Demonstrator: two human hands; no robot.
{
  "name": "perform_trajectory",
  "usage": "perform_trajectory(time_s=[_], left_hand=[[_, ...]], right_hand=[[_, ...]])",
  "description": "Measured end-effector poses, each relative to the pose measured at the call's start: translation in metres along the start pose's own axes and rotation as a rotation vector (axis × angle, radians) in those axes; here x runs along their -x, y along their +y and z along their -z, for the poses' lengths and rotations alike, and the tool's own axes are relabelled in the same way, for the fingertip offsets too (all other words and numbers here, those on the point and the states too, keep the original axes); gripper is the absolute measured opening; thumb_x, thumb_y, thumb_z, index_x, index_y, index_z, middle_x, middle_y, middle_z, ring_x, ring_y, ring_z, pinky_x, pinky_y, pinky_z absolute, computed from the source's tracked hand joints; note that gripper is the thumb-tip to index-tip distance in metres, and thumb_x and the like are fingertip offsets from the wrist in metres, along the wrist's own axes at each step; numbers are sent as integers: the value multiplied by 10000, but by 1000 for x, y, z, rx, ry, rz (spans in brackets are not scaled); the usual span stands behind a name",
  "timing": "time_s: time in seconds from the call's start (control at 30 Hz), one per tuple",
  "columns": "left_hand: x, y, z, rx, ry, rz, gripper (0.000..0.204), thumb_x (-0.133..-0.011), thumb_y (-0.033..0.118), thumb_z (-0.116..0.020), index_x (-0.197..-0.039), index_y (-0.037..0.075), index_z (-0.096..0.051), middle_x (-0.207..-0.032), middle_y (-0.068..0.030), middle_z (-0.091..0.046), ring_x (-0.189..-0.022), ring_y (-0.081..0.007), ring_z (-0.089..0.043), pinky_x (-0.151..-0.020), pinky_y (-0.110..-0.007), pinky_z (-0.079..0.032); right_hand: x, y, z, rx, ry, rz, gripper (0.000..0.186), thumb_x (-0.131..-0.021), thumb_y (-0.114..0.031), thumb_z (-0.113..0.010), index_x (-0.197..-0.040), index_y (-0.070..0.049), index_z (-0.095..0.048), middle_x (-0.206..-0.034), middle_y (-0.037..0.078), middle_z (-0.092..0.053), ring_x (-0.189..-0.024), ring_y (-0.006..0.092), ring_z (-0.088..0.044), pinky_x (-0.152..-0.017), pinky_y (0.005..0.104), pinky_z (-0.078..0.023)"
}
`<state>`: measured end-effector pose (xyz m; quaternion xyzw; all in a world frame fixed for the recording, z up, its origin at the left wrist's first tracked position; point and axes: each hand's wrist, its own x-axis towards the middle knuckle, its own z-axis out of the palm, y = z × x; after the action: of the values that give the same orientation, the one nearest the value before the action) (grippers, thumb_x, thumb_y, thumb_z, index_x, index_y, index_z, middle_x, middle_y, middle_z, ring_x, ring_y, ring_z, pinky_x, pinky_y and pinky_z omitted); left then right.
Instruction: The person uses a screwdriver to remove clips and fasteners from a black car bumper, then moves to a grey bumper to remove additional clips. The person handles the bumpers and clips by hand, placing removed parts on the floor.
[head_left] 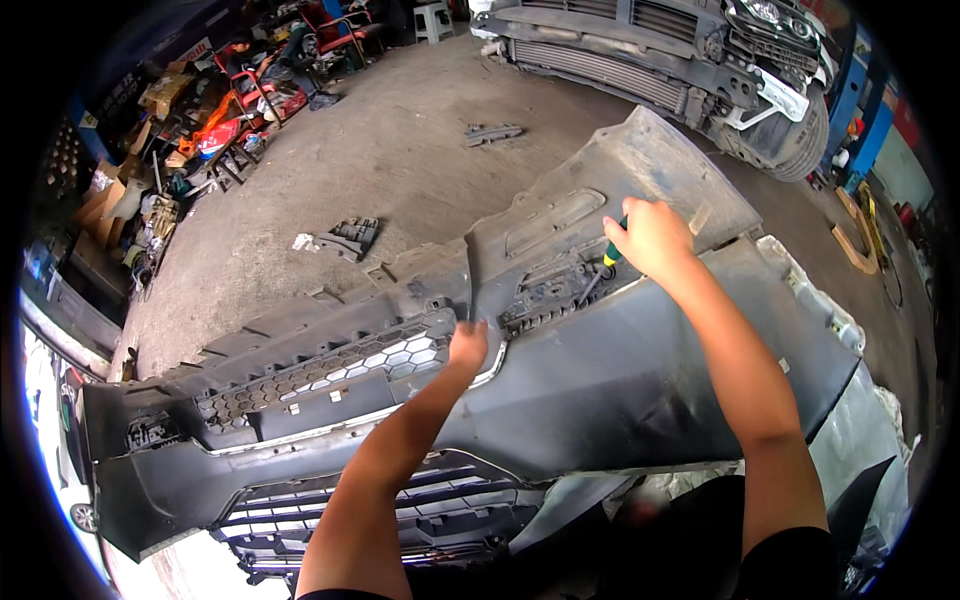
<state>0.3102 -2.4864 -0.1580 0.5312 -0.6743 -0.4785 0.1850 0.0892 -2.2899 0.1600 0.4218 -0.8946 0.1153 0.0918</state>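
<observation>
A large dark grey car bumper (600,400) lies with its inner side up, stretching across the view in front of me. My right hand (650,240) is wrapped round a green and yellow screwdriver (611,254), whose shaft points down at a black plastic bracket (550,290) on the bumper. My left hand (468,345) is closed at the inner end of the honeycomb grille (370,360), against the bumper; its fingertips are hidden, so what they grip does not show. A slatted lower grille (290,510) sits on the near side, partly behind my left forearm.
Two dark broken plastic pieces (350,238) (492,133) lie on the concrete floor beyond the bumper. A car with its front stripped (610,50) stands at the far right, near a blue lift post (868,100). Boxes, red chairs (335,35) and clutter fill the far left.
</observation>
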Motion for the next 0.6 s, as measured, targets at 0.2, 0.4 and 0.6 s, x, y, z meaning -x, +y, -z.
perform_trajectory(time_s=[0.2, 0.4, 0.6], left_hand=[[13, 49, -8, -181, 149, -556, 386, -1015, 320, -510, -1244, 16, -581, -1064, -251, -674, -1038, -435, -627, -925, -465, -487], [31, 46, -15, -283, -124, -536, 450, -1044, 368, -455, -1306, 26, -584, -1141, -277, -662, -1097, -448, -620, -943, -474, -490], [29, 41, -27, -181, -13, -519, 388, -1020, 379, -506, -1159, 61, -679, -900, -215, -708, -875, -419, -681, -794, -455, -529]], right_hand=[[-3, 26, -55, -447, 521, 146, 206, -904, -145, -677, -808, -28, -537, -741, 165, -685, -673, 313, -691, -593, 400, -512], [-10, 20, -91, -1169, 549, -69, 235, -987, -164, -625, -856, -17, -497, -627, 54, -568, -536, 128, -593, -517, 298, -464], [3, 20, -97, -1280, 528, -32, 264, -983, -147, -646, -802, -47, -483, -612, 5, -522, -529, 75, -522, -479, 269, -415]])
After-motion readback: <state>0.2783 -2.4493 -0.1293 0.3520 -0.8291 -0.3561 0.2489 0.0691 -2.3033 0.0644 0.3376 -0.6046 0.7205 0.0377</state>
